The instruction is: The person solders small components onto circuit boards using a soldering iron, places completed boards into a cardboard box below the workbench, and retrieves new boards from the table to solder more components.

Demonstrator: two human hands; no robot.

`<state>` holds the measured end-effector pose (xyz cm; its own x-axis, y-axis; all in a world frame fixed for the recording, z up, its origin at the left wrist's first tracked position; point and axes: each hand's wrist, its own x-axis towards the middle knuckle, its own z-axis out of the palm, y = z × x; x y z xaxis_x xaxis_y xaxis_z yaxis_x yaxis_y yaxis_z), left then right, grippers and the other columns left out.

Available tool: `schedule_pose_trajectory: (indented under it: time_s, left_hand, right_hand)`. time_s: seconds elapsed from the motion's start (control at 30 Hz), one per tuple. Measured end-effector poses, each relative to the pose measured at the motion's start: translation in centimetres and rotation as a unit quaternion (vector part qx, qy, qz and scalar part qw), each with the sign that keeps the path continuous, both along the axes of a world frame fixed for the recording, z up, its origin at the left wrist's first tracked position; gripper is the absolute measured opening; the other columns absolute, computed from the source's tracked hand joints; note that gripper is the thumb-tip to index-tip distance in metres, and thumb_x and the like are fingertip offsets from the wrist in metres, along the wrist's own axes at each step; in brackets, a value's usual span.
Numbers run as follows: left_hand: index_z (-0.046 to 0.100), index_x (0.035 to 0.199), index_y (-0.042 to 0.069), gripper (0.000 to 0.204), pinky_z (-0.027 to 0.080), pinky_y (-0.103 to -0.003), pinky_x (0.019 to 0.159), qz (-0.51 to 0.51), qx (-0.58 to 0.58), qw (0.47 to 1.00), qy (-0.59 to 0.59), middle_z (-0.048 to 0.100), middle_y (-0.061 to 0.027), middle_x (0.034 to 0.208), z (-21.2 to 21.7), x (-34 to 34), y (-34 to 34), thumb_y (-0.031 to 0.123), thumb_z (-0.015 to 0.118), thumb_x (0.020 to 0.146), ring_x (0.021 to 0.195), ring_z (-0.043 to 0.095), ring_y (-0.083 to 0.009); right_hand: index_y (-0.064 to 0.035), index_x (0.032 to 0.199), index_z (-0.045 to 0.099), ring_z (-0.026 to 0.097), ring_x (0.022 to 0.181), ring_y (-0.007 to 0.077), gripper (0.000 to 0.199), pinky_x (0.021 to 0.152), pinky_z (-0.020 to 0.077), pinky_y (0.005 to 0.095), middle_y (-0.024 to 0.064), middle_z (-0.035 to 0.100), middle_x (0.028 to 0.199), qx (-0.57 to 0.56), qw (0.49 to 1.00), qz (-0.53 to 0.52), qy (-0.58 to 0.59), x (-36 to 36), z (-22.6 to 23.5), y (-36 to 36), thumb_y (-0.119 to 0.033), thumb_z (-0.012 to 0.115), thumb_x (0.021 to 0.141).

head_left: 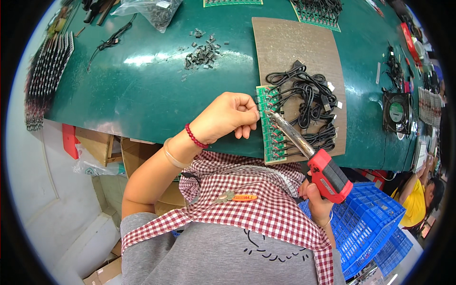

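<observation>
My left hand is closed in a pinch at the left edge of a green circuit board panel. Whatever its fingertips hold is too small to make out. In my right hand is a red and black soldering gun, gripped by its handle. Its metal barrel slants up to the left, with the tip at the panel close to my left fingertips. Black cables run from the panel and lie bundled on a brown board, which also lies under the panel.
Small black pin headers lie heaped on the green table. Stacked boards stand at far left, beside a clear bag at the back. A fan sits at right. Blue crates and a person in yellow are lower right.
</observation>
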<state>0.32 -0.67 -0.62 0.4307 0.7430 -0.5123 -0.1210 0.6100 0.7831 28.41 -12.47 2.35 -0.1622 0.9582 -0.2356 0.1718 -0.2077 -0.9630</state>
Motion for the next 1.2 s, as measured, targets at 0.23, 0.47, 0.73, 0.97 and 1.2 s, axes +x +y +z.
schedule_pose_trajectory:
  time_s: [0.23,0.47,0.73,0.97,1.2]
  left_hand:
    - [0.054,0.079,0.0,0.007,0.041,-0.017,0.043,-0.015,0.009,1.0,0.023,0.059,-0.0053,0.067,0.2,-0.2,0.3,0.006,0.056,0.082,0.051,0.056,-0.0061]
    - [0.055,0.078,0.0,0.006,0.041,-0.017,0.042,-0.026,0.004,0.999,0.027,0.059,-0.0052,0.067,0.2,-0.3,0.5,0.005,0.056,0.081,0.05,0.055,-0.0058]
    - [0.055,0.077,0.001,0.006,0.04,-0.017,0.042,-0.027,0.005,0.999,0.035,0.059,-0.0046,0.066,0.4,-0.3,0.5,0.005,0.056,0.081,0.05,0.055,-0.0057]
    - [0.055,0.076,0.001,0.006,0.039,-0.017,0.041,-0.023,0.006,0.999,0.04,0.059,-0.0045,0.065,0.4,-0.2,0.5,0.006,0.056,0.08,0.05,0.055,-0.0058]
    - [0.055,0.076,0.001,0.006,0.039,-0.017,0.041,-0.023,0.01,0.999,0.037,0.059,-0.0046,0.065,0.4,-0.2,0.5,0.005,0.056,0.079,0.049,0.055,-0.0058]
  right_hand:
    - [0.0034,0.105,0.048,0.045,0.052,0.013,0.028,0.051,0.0399,0.0275,0.0068,0.049,0.06,-0.005,0.999,0.003,-0.043,0.5,-0.6,-0.2,-0.014,0.057,0.084]
    - [0.0038,0.104,0.049,0.045,0.051,0.0127,0.028,0.05,0.0386,0.0265,0.0067,0.049,0.059,-0.011,0.998,0.029,-0.057,0.3,-0.2,-0.2,-0.015,0.057,0.084]
    - [0.003,0.107,0.048,0.044,0.05,0.0126,0.03,0.05,0.0398,0.0279,0.0073,0.049,0.059,0.004,0.999,-0.001,-0.05,0.2,-0.6,-0.4,-0.012,0.057,0.083]
    - [0.0014,0.091,0.056,0.049,0.063,0.0114,0.016,0.059,0.042,0.0266,0.0039,0.054,0.072,-0.048,0.998,0.0,-0.049,1.0,-0.4,-0.9,-0.01,0.062,0.08]
    - [-0.0003,0.099,0.06,0.056,0.077,0.0118,0.022,0.07,0.0462,0.0276,0.0037,0.061,0.087,-0.059,0.997,0.021,-0.052,1.7,-0.4,-1.4,-0.005,0.066,0.078]
